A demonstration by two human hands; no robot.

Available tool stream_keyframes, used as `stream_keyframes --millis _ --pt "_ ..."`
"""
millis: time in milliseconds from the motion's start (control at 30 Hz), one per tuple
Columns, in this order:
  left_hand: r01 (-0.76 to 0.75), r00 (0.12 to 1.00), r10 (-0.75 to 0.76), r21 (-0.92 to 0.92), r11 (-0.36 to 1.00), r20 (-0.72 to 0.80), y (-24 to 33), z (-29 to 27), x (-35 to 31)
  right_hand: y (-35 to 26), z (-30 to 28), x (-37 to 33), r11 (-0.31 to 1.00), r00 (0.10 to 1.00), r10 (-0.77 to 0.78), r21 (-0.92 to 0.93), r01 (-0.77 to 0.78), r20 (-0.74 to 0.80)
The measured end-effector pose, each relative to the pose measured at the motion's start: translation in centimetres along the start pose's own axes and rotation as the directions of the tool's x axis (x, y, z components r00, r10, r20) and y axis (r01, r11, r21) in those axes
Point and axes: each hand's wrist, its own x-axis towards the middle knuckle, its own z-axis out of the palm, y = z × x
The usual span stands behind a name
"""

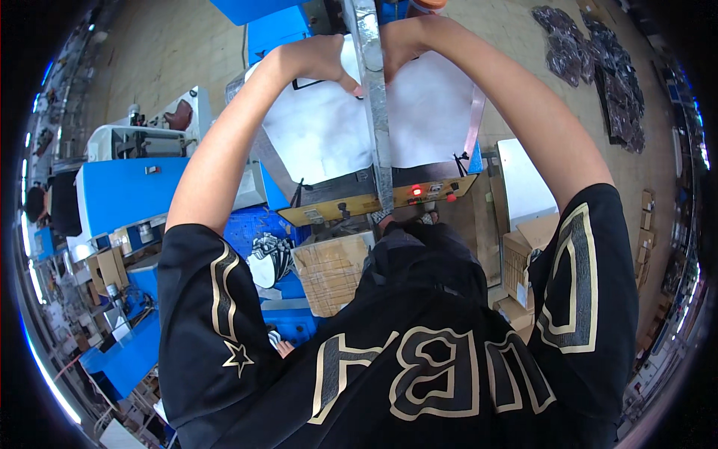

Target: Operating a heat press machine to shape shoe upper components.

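Left hand point(326, 61) and right hand point(402, 46) flank grey bar point(376, 112), each grip's opening and hold indeterminable; white sheet point(318, 131) probably best kept flat.

Smooth white sheet point(318, 135) before me; bar point(378, 112), scuffed metal. Carton point(325, 273): matt cardboard. My shirt point(434, 310): cloth. Bagged bundles point(565, 56): glossy plastic.

A wide camera is sitting on a head, looking down past the close black shirt point(441, 318) toward the hands point(320, 57).
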Motion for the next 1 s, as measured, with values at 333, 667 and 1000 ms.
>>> stream_keyframes --millis 333,667,1000 --pt "0.143 0.981 -0.142 0.005 0.990 0.133 5.9 -4.2 -3.5 -2.5 -0.9 -2.4 0.993 0.999 0.026 0.117 -0.021 -0.040" --pt "0.151 0.982 -0.143 -0.059 0.987 0.126 4.2 -3.3 -2.3 -0.4 -0.8 -1.1 0.986 0.998 -0.045 0.163 0.038 0.043" --pt "0.208 0.973 -0.204 -0.031 0.978 0.106 4.2 -3.4 -2.6 -2.6 -1.5 -2.7 0.992 0.999 0.044 0.115 -0.046 0.018"
